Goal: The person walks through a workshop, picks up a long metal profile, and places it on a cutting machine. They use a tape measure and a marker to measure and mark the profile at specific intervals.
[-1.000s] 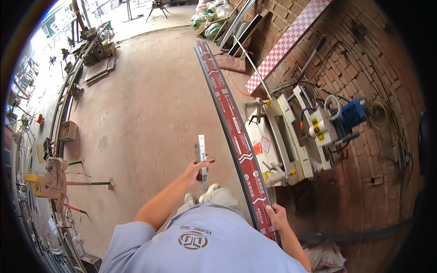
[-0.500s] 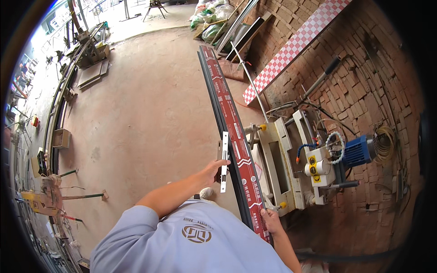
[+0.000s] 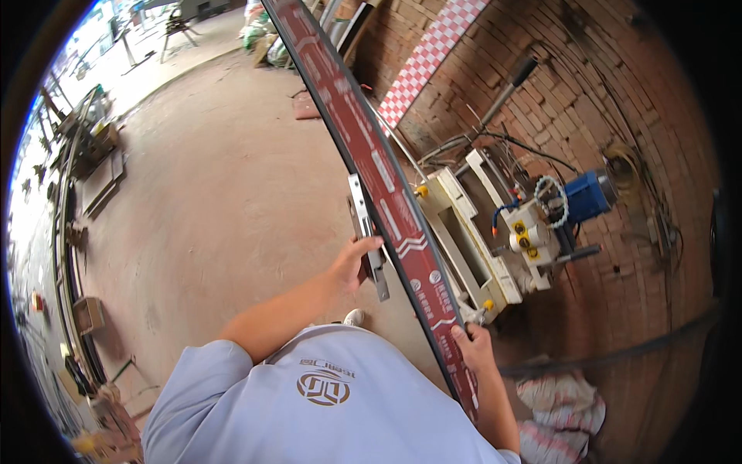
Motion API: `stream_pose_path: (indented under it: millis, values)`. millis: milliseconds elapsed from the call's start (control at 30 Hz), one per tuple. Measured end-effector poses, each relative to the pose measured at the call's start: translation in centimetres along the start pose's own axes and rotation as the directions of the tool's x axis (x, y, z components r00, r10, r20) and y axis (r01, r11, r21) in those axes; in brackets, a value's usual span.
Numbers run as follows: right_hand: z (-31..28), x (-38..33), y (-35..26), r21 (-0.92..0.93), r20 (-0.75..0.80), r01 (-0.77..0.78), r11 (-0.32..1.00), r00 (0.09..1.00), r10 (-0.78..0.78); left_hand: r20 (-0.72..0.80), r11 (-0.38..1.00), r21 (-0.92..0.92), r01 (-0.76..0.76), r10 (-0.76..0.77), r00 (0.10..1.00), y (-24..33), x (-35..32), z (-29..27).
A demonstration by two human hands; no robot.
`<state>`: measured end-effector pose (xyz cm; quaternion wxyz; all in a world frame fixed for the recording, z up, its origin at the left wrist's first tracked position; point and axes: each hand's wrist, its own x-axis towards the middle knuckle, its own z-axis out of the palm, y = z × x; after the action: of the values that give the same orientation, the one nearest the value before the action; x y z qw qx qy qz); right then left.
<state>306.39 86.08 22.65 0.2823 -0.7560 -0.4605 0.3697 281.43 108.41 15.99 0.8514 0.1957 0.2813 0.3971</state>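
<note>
Grasping a slim, straight, silver metal strip (image 3: 358, 203) with our left fingers (image 3: 369, 245), we hold it just beside the long, dark-edged, red-faced bar (image 3: 406, 232), its nearer part clasped by our right fingers (image 3: 461, 336).

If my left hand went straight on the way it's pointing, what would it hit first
Probably the long red-faced bar to the right of your left hand, with the metal piece it holds likely touching first. Depth is unclear, so it might pass above or below.
</note>
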Motion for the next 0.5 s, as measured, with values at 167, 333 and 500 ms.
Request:
stream_pose_path:
  millis: [167,333,500]
  values:
    - [5.1,-0.9,-6.0,0.059,-0.244,0.209,0.976,0.951,-0.189,0.189,0.995,0.037,-0.089,0.081,0.979,9.0,-1.7,1.5]
    - [8.3,-0.1,-9.2,0.032,-0.406,0.316,0.948,0.871,-0.277,0.251,0.951,0.129,-0.281,0.243,0.937,15.2,-3.3,4.2]
    - [9.4,1.3,-11.3,0.194,-0.511,0.557,0.807,0.760,-0.402,0.410,0.867,0.230,-0.442,0.326,0.852,19.9,-5.2,8.6]
